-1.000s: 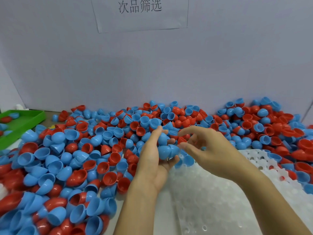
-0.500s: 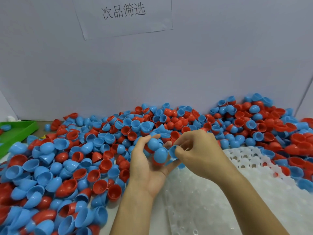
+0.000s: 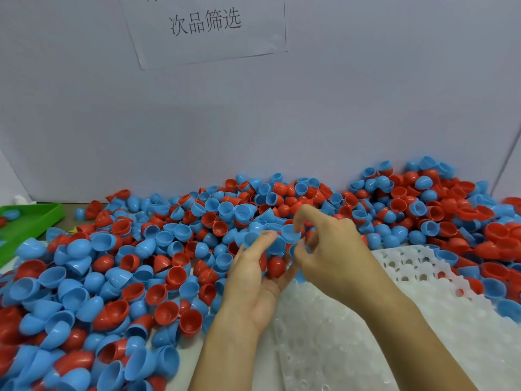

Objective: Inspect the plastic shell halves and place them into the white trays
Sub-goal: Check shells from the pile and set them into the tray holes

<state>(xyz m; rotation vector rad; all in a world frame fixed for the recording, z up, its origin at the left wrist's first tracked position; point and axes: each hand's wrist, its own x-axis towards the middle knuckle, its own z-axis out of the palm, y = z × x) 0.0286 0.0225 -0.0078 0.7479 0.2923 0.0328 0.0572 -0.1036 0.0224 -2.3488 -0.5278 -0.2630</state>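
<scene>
Shell halves (image 3: 275, 256) — in left hand (image 3: 253, 280)

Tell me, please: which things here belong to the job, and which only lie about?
Job:
left hand holding red shell half
right hand holding blue shell half
shell pile
white tray

Lying about:
green tray
paper sign

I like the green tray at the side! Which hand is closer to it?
Left. The left hand, holding shell halves, is mid-table, far right of the green tray. The right hand is further right still, by the white tray.
</scene>
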